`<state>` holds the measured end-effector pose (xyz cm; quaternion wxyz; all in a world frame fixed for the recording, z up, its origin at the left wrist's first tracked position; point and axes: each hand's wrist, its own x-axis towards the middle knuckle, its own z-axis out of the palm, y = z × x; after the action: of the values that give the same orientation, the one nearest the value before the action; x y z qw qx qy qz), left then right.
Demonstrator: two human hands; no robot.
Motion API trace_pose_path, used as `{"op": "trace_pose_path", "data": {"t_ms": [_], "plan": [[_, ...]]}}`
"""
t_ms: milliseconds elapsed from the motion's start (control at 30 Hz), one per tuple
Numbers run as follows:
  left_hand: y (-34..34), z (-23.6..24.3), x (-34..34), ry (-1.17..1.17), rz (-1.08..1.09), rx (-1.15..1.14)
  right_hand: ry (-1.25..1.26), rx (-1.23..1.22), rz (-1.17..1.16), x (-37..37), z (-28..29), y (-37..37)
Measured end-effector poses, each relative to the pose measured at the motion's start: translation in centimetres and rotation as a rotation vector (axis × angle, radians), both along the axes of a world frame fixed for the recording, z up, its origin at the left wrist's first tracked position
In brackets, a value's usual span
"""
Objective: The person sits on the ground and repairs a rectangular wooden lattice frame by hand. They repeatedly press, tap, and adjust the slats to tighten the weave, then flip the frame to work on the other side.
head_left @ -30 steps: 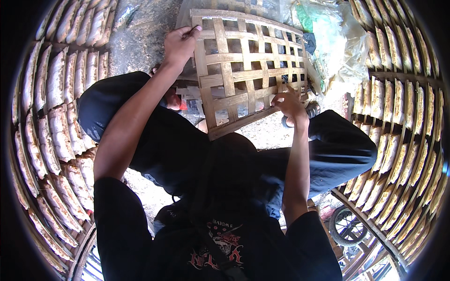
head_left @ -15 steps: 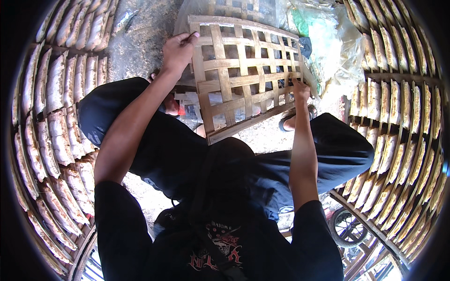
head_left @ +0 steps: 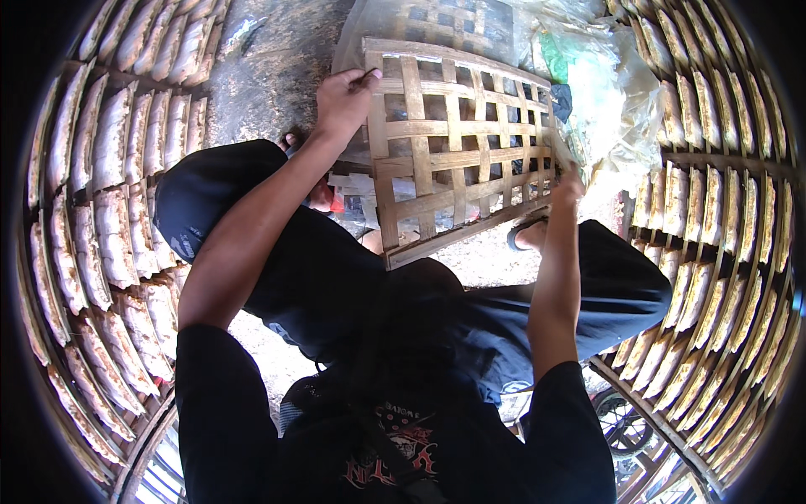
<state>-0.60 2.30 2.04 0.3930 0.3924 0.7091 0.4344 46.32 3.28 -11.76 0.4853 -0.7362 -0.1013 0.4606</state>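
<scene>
A woven bamboo lattice panel (head_left: 457, 124) is tilted over my lap, its lower rail near my dark-trousered legs. My left hand (head_left: 344, 101) is closed on the panel's upper left edge. My right hand (head_left: 567, 183) is at the panel's right edge, fingers curled round it, partly hidden by glare and the edge. Behind the panel lies a second lattice (head_left: 449, 18) under translucent plastic.
Racks of pale, curved strips on slats line the left (head_left: 113, 218) and right (head_left: 697, 277). Crumpled clear and green plastic (head_left: 613, 101) lies at upper right. Sandalled feet (head_left: 529, 235) show below the panel. A spoked wheel (head_left: 621, 420) is at lower right.
My right hand has moved from the panel's lower rail out to its right edge. In the view, the panel and left hand now sit slightly lower and further right.
</scene>
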Motion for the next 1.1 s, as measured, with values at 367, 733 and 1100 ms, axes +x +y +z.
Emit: {"op": "trace_pose_path", "data": {"t_ms": [367, 733, 1100], "plan": [[-0.1, 0.8, -0.6, -0.032, -0.099, -0.070, -0.295, 0.170, 0.362, -11.5, 9.7, -1.2], [-0.1, 3.9, 1.0, -0.230, -0.105, -0.026, -1.082, 0.480, 1.037, -32.0, 18.8, -14.1], [-1.2, 1.8, -1.1, -0.228, -0.122, -0.077, -0.886, 0.542, 0.798, -29.6, 17.6, -14.8]]}}
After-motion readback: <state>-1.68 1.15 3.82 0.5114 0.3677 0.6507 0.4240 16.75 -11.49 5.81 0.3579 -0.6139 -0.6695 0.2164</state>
